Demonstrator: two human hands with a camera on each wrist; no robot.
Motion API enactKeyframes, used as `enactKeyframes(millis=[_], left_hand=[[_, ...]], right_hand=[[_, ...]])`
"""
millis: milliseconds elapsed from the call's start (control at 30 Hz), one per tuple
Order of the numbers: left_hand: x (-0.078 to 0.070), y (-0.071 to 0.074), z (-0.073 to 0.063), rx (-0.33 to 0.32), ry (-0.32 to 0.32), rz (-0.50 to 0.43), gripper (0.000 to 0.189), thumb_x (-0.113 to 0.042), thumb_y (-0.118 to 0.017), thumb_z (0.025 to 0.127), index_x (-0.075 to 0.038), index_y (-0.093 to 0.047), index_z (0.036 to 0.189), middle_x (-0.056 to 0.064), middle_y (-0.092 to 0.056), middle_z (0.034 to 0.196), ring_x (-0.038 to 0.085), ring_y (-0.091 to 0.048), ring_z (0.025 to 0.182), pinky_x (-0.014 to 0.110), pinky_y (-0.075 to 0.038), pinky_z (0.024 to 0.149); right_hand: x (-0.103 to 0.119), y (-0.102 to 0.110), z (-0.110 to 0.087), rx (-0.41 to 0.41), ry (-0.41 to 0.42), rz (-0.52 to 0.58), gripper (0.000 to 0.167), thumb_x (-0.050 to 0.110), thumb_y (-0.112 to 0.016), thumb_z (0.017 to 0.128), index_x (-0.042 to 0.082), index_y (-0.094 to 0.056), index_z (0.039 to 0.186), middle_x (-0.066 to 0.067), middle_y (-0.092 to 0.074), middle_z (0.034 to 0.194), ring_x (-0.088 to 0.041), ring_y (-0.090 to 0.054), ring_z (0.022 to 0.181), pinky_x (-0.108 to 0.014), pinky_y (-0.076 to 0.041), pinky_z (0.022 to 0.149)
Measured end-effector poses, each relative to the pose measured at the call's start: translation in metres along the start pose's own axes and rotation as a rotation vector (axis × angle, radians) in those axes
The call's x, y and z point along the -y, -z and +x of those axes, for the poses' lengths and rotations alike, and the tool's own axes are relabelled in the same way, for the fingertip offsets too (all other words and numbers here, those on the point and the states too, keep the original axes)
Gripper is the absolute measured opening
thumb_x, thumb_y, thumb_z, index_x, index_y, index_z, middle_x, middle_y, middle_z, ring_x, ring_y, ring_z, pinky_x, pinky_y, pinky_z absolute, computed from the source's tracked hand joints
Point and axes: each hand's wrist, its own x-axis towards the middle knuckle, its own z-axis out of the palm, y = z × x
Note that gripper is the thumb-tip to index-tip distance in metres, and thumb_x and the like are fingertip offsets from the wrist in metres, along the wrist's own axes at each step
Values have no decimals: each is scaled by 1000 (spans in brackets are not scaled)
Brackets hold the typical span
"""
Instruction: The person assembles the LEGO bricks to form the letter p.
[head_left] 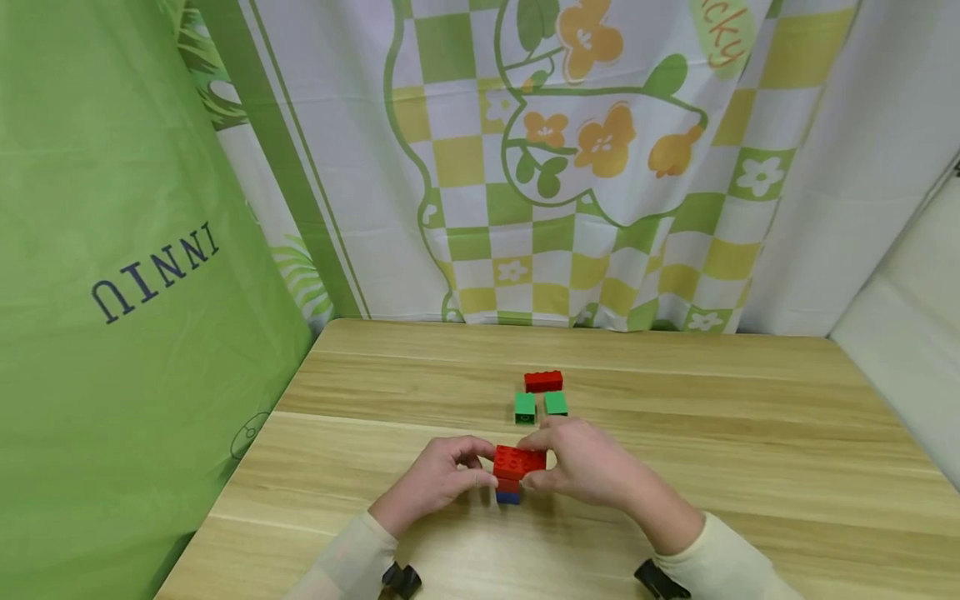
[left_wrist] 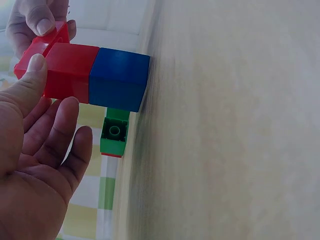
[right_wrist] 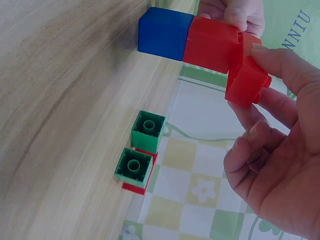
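Note:
A small stack of toy building bricks stands on the wooden table (head_left: 420, 392) between the hands. At its bottom is a blue brick (left_wrist: 120, 77), with a red brick (left_wrist: 72, 72) above it. A longer red brick (head_left: 517, 461) lies across the top, its right end overhanging. My right hand (head_left: 588, 462) pinches that overhanging end between thumb and fingers. From the other side my left hand (head_left: 442, 475) pinches the stack where the two red bricks meet, its other fingers loosely bent. Whether the top brick is fully seated cannot be told.
Beyond the stack lie two green bricks, a left one (head_left: 525, 407) and a right one (head_left: 556, 403), hollow undersides facing me. Another red brick (head_left: 543, 382) lies behind them. A patterned curtain (head_left: 540, 275) hangs at the table's far edge, and green cloth (head_left: 150, 375) on the left.

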Motion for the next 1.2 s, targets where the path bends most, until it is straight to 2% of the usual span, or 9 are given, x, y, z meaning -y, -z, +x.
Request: enactKeyframes(millis=[100, 200, 367, 533, 667, 767, 867, 1000, 1200], left_hand=[[-1, 1, 0, 5, -23, 29, 25, -27, -78, 85, -19, -73, 108, -6, -71, 99, 9, -62, 75, 23, -47, 60], [-1, 2, 0, 16, -37, 56, 26, -29, -77, 86, -18, -73, 110, -6, -71, 102, 7, -63, 76, 24, -48, 60], [0, 3, 0, 33, -53, 88, 30, -33, -76, 87, -18, -72, 112, -9, -71, 102, 5, -64, 76, 23, -48, 57], [2, 3, -1, 32, -78, 101, 29, -31, -77, 86, -18, -72, 112, -9, -71, 102, 5, -64, 75, 22, -47, 56], [1, 3, 0, 43, -77, 109, 31, -27, -78, 86, -17, -70, 114, -6, -71, 104, 4, -63, 74, 22, -47, 58], [1, 4, 1, 65, -66, 96, 41, -25, -77, 87, -12, -64, 124, -3, -70, 106, 5, -62, 74, 23, -48, 58], [0, 5, 2, 88, -64, 80, 49, -23, -76, 88, -8, -57, 131, -1, -69, 109, 6, -62, 74, 24, -49, 58], [-1, 5, 2, 95, -75, 70, 48, -23, -75, 89, -8, -57, 131, -2, -67, 110, 7, -62, 75, 25, -50, 59], [-1, 3, 1, 55, -52, -46, 40, -19, -74, 89, -8, -59, 125, 1, -67, 110, 12, -64, 80, 29, -52, 65]], right_hand=[[1, 1, 0, -1, 8, -6, 36, 32, -81, 81, 15, -74, 112, -13, -66, 122, -35, -56, 121, -52, -48, 93], [2, 2, 1, 7, 9, -8, 37, 31, -82, 81, 14, -74, 113, -18, -63, 127, -36, -55, 121, -53, -47, 94], [4, 5, 1, 24, 9, -7, 37, 30, -82, 81, 13, -74, 112, -17, -64, 124, -37, -55, 121, -54, -46, 95], [8, 7, 2, 40, 7, -26, 39, 31, -82, 80, 13, -74, 113, -19, -63, 126, -37, -56, 120, -53, -48, 92], [9, 7, 3, 40, 28, -48, 40, 32, -82, 79, 11, -75, 113, -13, -66, 116, -23, -64, 97, -39, -53, 78], [9, 7, 3, 39, 50, -62, 40, 31, -82, 79, 10, -75, 112, -5, -65, 105, -12, -57, 77, -30, -48, 64], [9, 7, 3, 38, 52, -67, 40, 30, -82, 79, 10, -75, 113, -11, -66, 109, -12, -58, 77, -31, -48, 64], [9, 7, 3, 35, 46, -71, 40, 29, -83, 79, 10, -75, 113, -18, -65, 118, -15, -61, 81, -33, -50, 65], [10, 8, 2, 48, 46, -75, 41, 30, -82, 79, 10, -74, 113, -3, -62, 99, -8, -49, 63, -28, -44, 55]])
